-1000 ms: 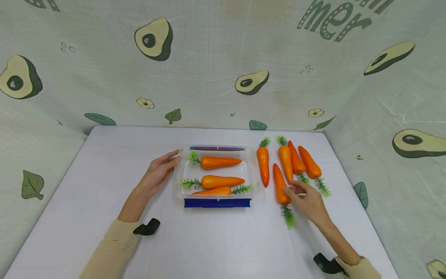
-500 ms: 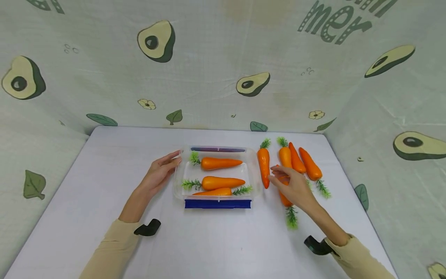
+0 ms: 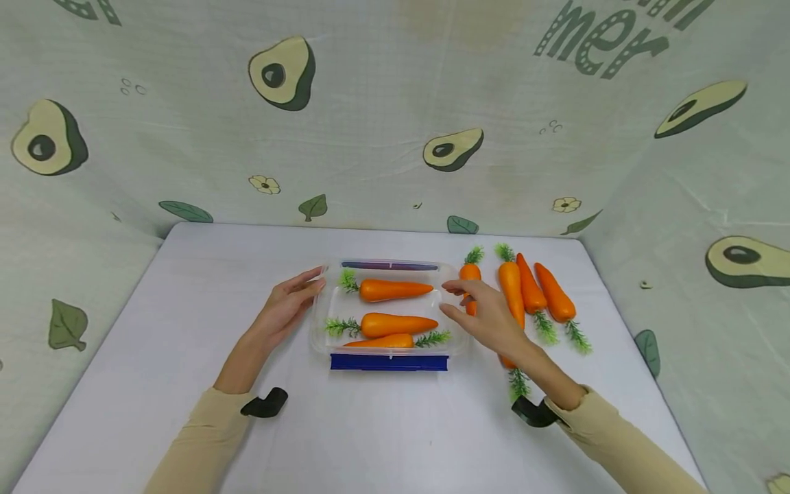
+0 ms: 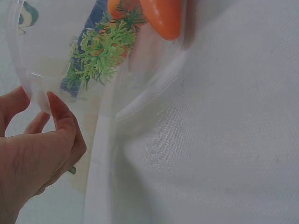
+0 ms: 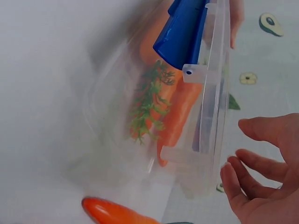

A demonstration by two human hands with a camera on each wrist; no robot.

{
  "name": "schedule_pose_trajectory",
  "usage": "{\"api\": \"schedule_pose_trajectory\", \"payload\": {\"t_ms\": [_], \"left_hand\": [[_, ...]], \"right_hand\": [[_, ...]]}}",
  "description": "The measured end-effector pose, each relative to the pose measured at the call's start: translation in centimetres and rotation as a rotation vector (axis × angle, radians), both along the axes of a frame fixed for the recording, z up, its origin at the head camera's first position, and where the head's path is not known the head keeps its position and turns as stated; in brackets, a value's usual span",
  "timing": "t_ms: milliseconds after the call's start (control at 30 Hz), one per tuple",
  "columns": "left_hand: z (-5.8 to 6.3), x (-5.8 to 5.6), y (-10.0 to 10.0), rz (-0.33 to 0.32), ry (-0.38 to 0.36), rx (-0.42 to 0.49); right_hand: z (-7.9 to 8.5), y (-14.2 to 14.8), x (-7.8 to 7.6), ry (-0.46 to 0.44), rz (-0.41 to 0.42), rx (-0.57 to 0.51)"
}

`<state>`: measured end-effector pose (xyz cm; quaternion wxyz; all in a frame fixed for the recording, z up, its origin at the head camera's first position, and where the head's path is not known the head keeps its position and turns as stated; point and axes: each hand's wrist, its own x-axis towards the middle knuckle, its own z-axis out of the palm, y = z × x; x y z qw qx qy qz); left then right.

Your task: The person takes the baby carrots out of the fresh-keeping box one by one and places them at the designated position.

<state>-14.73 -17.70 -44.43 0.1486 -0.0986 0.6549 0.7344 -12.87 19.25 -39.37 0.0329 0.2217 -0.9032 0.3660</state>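
A clear plastic food container (image 3: 378, 348) with blue clip flaps (image 3: 389, 362) stands on the table, its top open. Inside it lie an upper carrot (image 3: 395, 289), a middle carrot (image 3: 400, 324) and a lower carrot (image 3: 387, 341), all orange with green leafy tops. My left hand (image 3: 290, 302) pinches the left rim between thumb and fingers; the left wrist view shows this hand (image 4: 44, 144) at the rim. My right hand (image 3: 484, 315), fingers apart and holding nothing, hovers at the right rim. The right wrist view shows its thumb (image 5: 264, 129) and fingers spread beside the wall.
Right of the container lie several more carrots, among them a far right carrot (image 3: 554, 293) and one (image 3: 470, 273) partly behind my right hand. Another carrot (image 3: 507, 361) is mostly covered by the right wrist. An avocado-print cloth (image 3: 370, 185) backs the white table (image 3: 395, 425).
My right hand has left the loose carrots and moved left and up to the container's right rim. The left hand stays at the left rim.
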Motion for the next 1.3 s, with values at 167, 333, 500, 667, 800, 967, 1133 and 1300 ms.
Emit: {"api": "schedule_pose_trajectory", "payload": {"t_ms": [167, 333, 500, 667, 800, 967, 1133, 1300], "left_hand": [[0.0, 0.0, -0.1, 0.000, 0.003, 0.001], [-0.1, 0.0, 0.0, -0.005, 0.008, 0.009], [-0.3, -0.2, 0.0, -0.007, 0.016, 0.028], [-0.2, -0.2, 0.0, 0.012, 0.002, 0.026], [0.0, -0.2, 0.1, 0.030, -0.023, 0.034], [0.3, -0.3, 0.4, 0.050, -0.048, 0.050], [0.5, -0.3, 0.5, 0.063, -0.058, 0.062], [0.3, -0.3, 0.6, 0.069, -0.056, 0.050]], "right_hand": [[-0.1, -1.5, -0.4, -0.031, 0.070, -0.035], [-0.8, -3.1, -1.0, -0.066, 0.125, -0.045], [-1.5, -4.7, -1.6, -0.084, 0.176, -0.017], [-2.1, -6.0, -1.9, -0.138, 0.246, 0.012], [-2.4, -6.8, -1.9, -0.206, 0.298, 0.011], [-2.8, -7.2, -1.9, -0.239, 0.353, 0.063], [-3.2, -7.5, -2.4, -0.243, 0.420, 0.143], [-3.1, -7.6, -2.9, -0.244, 0.449, 0.194]]}}
